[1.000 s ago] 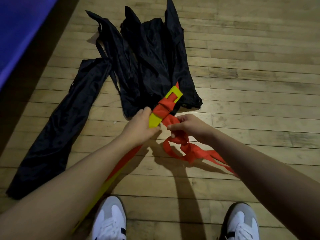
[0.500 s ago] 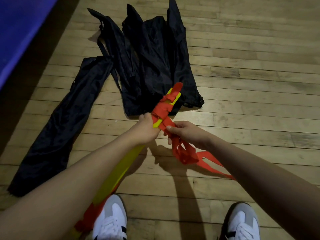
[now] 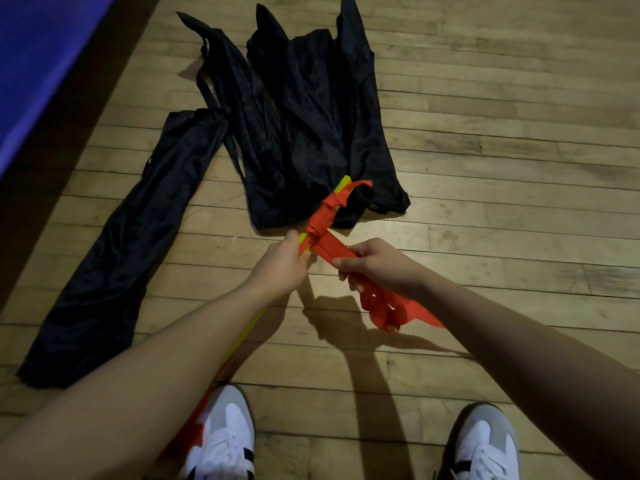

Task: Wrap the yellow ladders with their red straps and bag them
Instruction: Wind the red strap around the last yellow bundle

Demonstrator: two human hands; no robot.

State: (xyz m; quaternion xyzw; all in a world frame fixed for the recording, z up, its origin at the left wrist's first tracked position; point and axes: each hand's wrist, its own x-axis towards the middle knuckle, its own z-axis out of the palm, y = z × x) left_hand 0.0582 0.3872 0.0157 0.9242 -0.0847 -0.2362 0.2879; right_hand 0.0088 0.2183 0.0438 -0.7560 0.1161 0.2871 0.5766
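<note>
Here's the wrapping step, right in the thick of it. The left hand (image 3: 280, 263) is curled tight around the bundle of flat yellow plastic ladder rungs (image 3: 343, 184), which angles up from beside the left shoe toward the bags; only the yellow tip and an edge by the knuckles show. The right hand (image 3: 375, 268) pinches the flat red fabric strap (image 3: 323, 220), drawing it taut off the bundle, with the loose remainder of the strap dangling in folds below the fingers, above the wooden plank floor (image 3: 485, 168).

Several turns of red already sit wound round the upper end of the rungs, bunched and a little uneven. More red strap shows low down near the left white-and-grey sneaker (image 3: 221, 441), so my read is the bundle is only partly bound.

Beyond the hands, the crumpled black nylon carry bags (image 3: 304, 116) lie on the floor, another long black bag (image 3: 114, 244) stretched out to the left. Nothing is bagged yet, as far as one can tell.

Next call, I'd judge: carry the taut strap round the rungs again while the left hand holds the stack square, keeping tension so the turns don't slip, then secure the tail before reaching for a bag.
</note>
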